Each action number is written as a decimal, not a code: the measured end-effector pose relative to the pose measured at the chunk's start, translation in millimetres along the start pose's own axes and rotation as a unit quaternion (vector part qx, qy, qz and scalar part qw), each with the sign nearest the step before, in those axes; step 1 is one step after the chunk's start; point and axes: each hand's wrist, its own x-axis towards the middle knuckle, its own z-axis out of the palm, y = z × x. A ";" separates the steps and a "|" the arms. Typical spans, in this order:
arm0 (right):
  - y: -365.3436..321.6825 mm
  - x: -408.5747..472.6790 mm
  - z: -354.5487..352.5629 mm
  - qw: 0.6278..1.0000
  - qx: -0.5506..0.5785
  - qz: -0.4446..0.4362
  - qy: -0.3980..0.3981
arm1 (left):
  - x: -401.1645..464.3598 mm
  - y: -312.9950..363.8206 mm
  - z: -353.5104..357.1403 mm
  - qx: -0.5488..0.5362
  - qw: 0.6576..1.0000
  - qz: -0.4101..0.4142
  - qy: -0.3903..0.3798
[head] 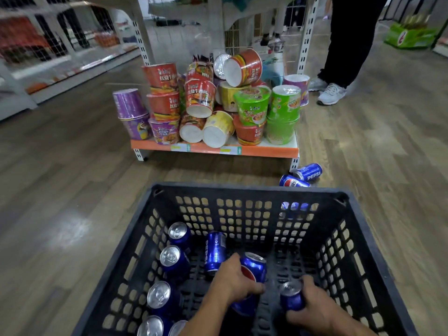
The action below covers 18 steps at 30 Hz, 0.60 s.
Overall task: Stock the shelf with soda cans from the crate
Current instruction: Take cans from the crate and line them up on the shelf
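The work was at its start, as far as could be judged: no soda can stood on the shelf (214, 149), whose orange-edged bottom board was crowded from its left edge to its right with a heap of noodle cups (206, 103). There seemed little free room there, so the cans probably belonged on another level or needed space cleared.

Both hands were down inside the black crate (254, 190), near its front wall. The left hand (234, 280) was wrapped around one blue can (253, 266), tilted with its top toward the far wall. The right hand (308, 304) was clamped on a second can (291, 295), held just beside the first. The hands were close together but not touching.

Besides the two gripped cans, six more showed in the crate: five upright along its left wall (169, 257), the nearest partly cut off, and one lying on its side (215, 253) near the middle. Two further cans (308, 174) lay on the wooden floor by the shelf's front right corner, behind the crate's far right corner. That made ten visible, all left to shelve.

A person's legs (339, 69) stood beyond the shelf's right side.
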 end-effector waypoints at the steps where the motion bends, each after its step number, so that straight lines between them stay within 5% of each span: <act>1: -0.8 1.9 -1.5 1.000 -0.004 0.002 -0.004 | -10.2 -1.2 -4.2 -0.019 1.000 -0.004 0.008; 8: -64.7 -72.4 -30.5 0.998 0.055 -0.036 0.006 | -88.8 20.8 -56.2 -0.069 0.997 -0.014 0.036; 18: -200.7 -230.7 -145.8 0.988 0.086 -0.107 0.067 | -224.5 143.9 -192.8 -0.095 0.991 0.028 0.094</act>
